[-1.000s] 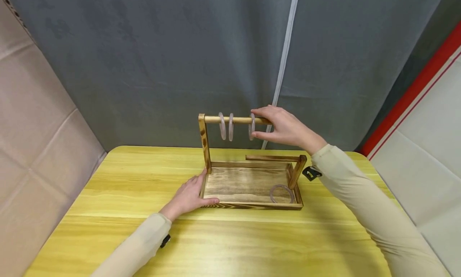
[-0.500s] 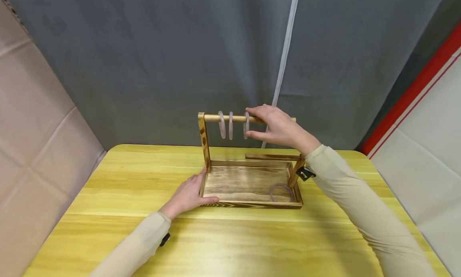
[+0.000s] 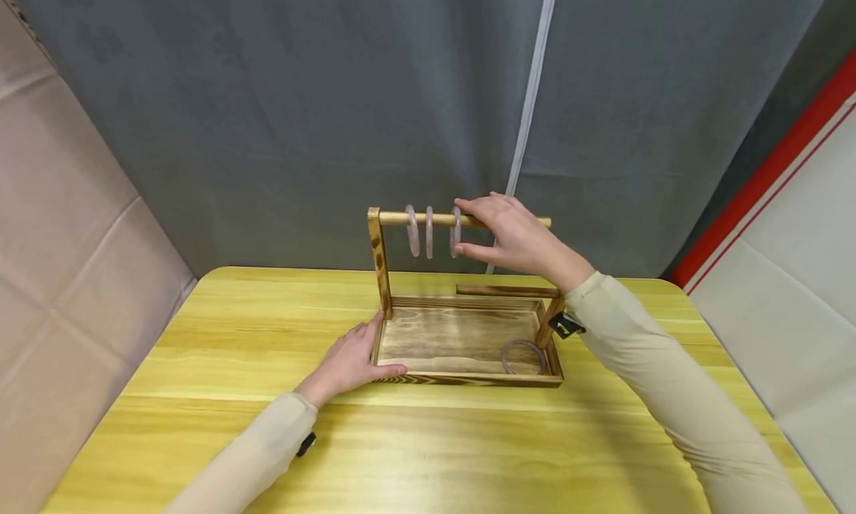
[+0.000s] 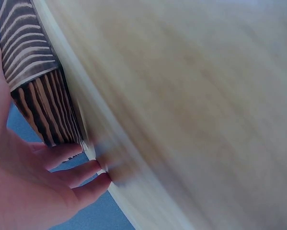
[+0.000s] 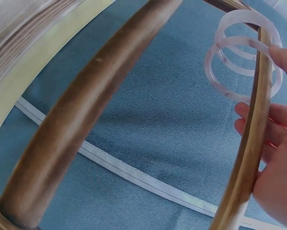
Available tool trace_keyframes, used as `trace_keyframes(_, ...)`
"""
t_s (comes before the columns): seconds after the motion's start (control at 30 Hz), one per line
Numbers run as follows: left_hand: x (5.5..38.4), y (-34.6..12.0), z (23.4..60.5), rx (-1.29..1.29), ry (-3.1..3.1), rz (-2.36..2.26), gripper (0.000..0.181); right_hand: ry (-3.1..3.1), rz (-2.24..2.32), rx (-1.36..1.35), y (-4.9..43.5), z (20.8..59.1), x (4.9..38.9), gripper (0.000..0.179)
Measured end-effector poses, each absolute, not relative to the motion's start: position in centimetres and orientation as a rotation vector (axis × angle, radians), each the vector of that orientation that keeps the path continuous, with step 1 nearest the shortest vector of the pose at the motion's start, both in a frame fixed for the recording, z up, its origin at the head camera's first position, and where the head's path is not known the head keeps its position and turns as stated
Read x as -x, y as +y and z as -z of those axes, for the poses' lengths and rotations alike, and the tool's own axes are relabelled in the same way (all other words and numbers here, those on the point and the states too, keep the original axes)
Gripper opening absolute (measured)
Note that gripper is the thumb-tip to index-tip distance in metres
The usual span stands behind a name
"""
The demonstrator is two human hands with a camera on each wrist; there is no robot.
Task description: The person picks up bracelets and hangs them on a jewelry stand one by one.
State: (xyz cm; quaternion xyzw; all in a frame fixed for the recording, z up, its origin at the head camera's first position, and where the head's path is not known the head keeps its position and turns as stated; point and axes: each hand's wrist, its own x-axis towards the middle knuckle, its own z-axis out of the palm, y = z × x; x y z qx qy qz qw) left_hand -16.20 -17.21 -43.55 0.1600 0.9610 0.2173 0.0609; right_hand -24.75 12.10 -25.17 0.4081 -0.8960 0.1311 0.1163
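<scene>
A wooden bangle stand has a tray base (image 3: 461,380), a tall upper rod (image 3: 394,218) and a shorter lower rod (image 3: 504,293). Two pale translucent bangles, the left one (image 3: 413,235) and the middle one (image 3: 429,235), hang on the upper rod. My right hand (image 3: 515,232) pinches a third bangle (image 3: 456,235) around that rod, fingers above and thumb below. In the right wrist view, fingertips and thumb meet this bangle's edge (image 5: 210,72). My left hand (image 3: 348,362) rests against the tray's left end, its thumb along the front rim. Its fingertips touch the tabletop in the left wrist view.
Another bangle (image 3: 523,343) lies in the tray's right front corner, leaning near the short post (image 3: 550,321). The stand sits on a yellow wood-grain table (image 3: 428,447). A grey curtain (image 3: 301,128) hangs just behind the table's back edge.
My right hand has slid the third bangle left along the upper rod, nearer the other two, then nearly stopped. My left hand has stayed at the tray's end.
</scene>
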Motion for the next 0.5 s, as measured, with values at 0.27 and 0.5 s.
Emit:
trace_keyframes(0.27,16.1,-17.2,43.8,-0.49,2.91,-0.664,0.118,-2.516,-0.512,-1.203,13.3,25.6,23.6,0.069)
trace_keyframes(0.5,15.9,-17.2,43.6,-0.475,2.907,-0.673,0.116,-2.387,-0.617,-1.193,14.8,26.7,22.2,0.066)
